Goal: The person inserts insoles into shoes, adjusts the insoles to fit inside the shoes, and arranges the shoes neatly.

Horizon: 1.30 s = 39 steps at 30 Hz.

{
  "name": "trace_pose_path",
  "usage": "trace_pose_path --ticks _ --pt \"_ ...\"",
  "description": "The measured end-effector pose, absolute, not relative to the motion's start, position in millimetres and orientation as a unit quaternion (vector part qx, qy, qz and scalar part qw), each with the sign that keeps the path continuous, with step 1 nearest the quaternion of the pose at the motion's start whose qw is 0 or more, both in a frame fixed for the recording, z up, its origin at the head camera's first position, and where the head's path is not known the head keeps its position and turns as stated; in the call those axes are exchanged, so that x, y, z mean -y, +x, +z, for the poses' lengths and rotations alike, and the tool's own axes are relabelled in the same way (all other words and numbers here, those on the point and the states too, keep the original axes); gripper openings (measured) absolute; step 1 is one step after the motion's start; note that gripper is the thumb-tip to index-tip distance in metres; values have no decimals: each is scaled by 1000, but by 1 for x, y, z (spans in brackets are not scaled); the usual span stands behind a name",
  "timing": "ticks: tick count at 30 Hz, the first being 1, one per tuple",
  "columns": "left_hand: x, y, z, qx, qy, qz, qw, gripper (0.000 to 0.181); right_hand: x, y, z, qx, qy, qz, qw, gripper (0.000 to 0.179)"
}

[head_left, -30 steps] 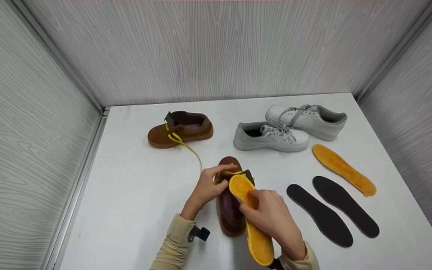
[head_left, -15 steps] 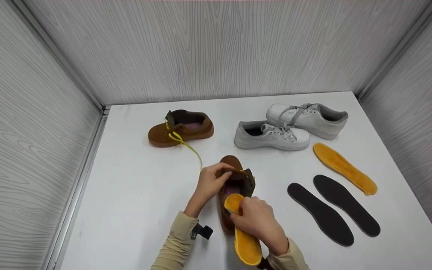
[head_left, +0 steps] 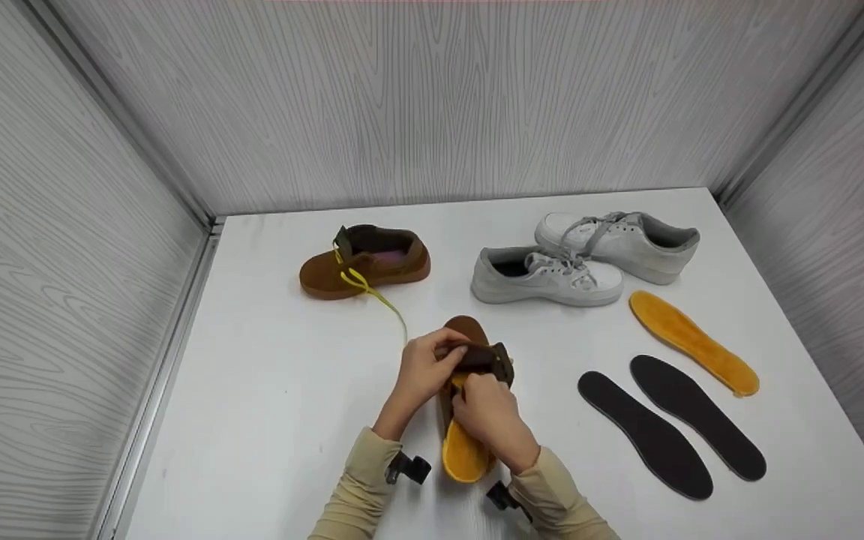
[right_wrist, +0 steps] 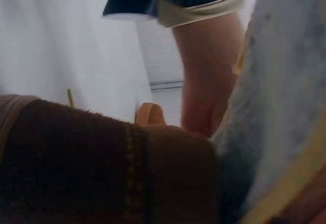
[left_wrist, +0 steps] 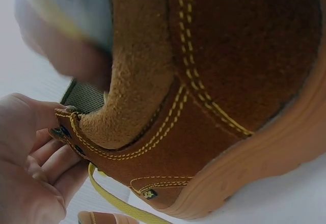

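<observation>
A brown suede shoe (head_left: 466, 327) with yellow laces stands toe-away at the front middle of the table. My left hand (head_left: 418, 371) pinches the edge of its lace flap; the left wrist view has thumb and fingers at the eyelets (left_wrist: 65, 131). Between the fingers of my right hand (head_left: 493, 416) is a fuzzy yellow insole (head_left: 463, 456). Its front part goes into the shoe opening, hidden by that hand, while the heel end sticks up over the shoe's heel. In the right wrist view the insole's greyish underside (right_wrist: 277, 81) shows close beside the shoe.
The other brown shoe (head_left: 364, 262) lies back left, one yellow lace (head_left: 391, 304) trailing forward. Two white sneakers (head_left: 548, 277) stand back right. A second yellow insole (head_left: 694, 343) and two black insoles (head_left: 646, 435) lie at the right. Wood-grain walls (head_left: 432, 97) enclose the table.
My right hand has brought the yellow insole left and forward, from above the shoe's right side into its opening. My left hand has drawn the flap back, keeping its place at the shoe.
</observation>
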State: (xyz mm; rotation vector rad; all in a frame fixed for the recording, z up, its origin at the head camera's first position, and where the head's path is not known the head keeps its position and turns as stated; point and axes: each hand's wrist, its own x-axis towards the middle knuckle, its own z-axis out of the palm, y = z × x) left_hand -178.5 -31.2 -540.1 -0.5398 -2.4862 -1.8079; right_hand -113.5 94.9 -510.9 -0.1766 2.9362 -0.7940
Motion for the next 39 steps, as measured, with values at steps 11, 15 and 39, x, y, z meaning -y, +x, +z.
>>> trace_pose_path --ticks 11,15,39 --pt "29 -178 -542 793 -164 -587 11 11 -86 -134 -529 -985 -32 -172 7 20" --pt "30 -179 -542 790 -169 -588 19 11 -84 -138 -534 -983 -28 -181 12 22" --pt "30 -180 -543 788 -175 -589 22 10 -86 -100 -493 -983 -69 -143 95 35"
